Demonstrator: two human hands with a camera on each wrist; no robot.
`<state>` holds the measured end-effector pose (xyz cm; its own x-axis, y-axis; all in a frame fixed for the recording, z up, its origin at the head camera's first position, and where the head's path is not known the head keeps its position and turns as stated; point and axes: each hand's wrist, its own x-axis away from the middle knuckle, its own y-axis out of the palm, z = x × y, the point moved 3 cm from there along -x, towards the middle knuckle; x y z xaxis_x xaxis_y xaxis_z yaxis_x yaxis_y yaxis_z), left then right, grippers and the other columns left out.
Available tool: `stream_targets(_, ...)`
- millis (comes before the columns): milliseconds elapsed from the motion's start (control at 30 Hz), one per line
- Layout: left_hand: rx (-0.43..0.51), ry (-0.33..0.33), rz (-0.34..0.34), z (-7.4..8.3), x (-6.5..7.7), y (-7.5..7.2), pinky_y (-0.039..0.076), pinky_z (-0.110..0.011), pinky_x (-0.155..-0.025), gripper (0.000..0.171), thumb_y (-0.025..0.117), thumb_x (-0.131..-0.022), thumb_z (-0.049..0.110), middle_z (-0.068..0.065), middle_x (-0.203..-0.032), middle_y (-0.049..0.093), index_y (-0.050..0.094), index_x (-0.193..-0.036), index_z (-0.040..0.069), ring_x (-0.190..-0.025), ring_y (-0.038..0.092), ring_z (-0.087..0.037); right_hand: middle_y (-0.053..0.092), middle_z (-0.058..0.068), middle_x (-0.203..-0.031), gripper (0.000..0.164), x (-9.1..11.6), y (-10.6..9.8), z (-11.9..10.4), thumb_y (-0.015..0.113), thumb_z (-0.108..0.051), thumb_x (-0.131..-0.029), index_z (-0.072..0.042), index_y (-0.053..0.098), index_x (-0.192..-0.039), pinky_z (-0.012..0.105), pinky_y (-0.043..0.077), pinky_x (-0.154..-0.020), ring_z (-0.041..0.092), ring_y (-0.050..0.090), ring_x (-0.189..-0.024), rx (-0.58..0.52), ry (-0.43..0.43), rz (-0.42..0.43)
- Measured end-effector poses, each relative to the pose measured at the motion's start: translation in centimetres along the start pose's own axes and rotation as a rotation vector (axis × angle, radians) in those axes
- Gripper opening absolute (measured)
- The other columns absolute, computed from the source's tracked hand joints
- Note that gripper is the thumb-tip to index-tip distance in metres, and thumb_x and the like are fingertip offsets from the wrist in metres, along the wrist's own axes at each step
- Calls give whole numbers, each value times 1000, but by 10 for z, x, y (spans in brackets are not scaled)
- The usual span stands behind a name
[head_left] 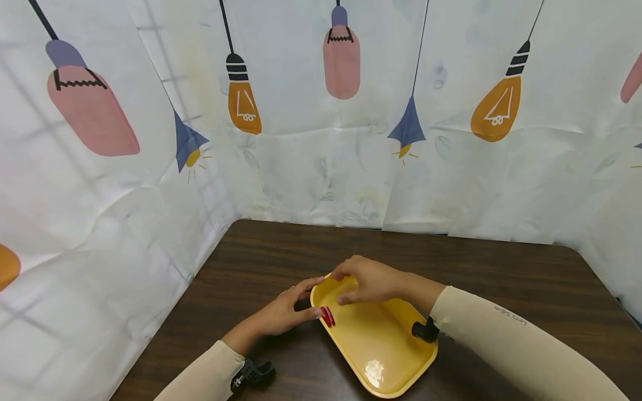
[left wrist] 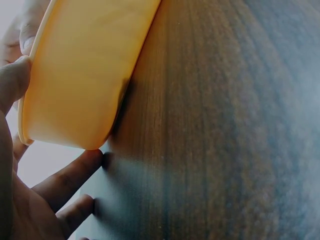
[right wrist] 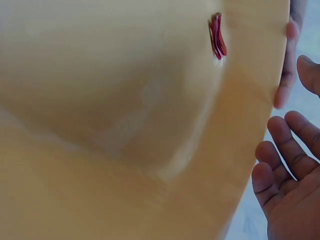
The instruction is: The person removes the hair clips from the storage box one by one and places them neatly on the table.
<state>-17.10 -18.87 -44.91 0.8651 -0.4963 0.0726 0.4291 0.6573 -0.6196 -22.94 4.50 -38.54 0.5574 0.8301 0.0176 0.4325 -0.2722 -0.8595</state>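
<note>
A yellow tray (head_left: 378,345) with raised walls lies at a slant on the table. Inside it, against the left wall, rests a small folded red-and-pink item (head_left: 327,316); its kind is too small to make out. My left hand (head_left: 283,312) is at the tray's left end, thumb at the rim, fingers stretched along the outside. In the left wrist view a fingertip (left wrist: 92,156) meets the lower edge of the tray wall. My right hand (head_left: 373,281) hovers over the tray's far left corner, fingers spread and loosely bent with nothing between them.
The dark wood-grain table (head_left: 481,267) reaches back to a white printed curtain (head_left: 321,167). A second curtain side (head_left: 100,223) borders the table on the left. Dark camera straps sit on the left wrist (head_left: 253,373) and right wrist (head_left: 425,331).
</note>
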Motion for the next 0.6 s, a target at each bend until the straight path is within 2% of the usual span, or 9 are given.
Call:
stream_targets(167,-1,-16,5,-3,-1,1,30,-67,-110,68,67,-99,46,-5,-151,49,32,-157,43,-136,51,-25,67,-2,-121,52,-5,9,-2,80,-42,-90,-14,68,-132,38,47,-101,16,57,-115,5,-14,-20)
stream_targets(333,0,-2,7,-4,-1,1,32,-66,-109,68,66,-99,47,-4,-151,49,32,-158,41,-135,52,-25,68,-2,-120,51,-9,19,-4,82,-38,-89,-14,67,-132,35,49,-98,14,61,-111,22,-59,-53)
stream_targets(600,4,2,7,-3,0,0,35,-64,-108,67,65,-100,48,-5,-154,44,33,-158,41,-135,52,-26,67,-8,-120,49,-16,37,-5,85,-34,-85,-16,69,-127,30,46,-100,10,59,-111,69,-102,-95)
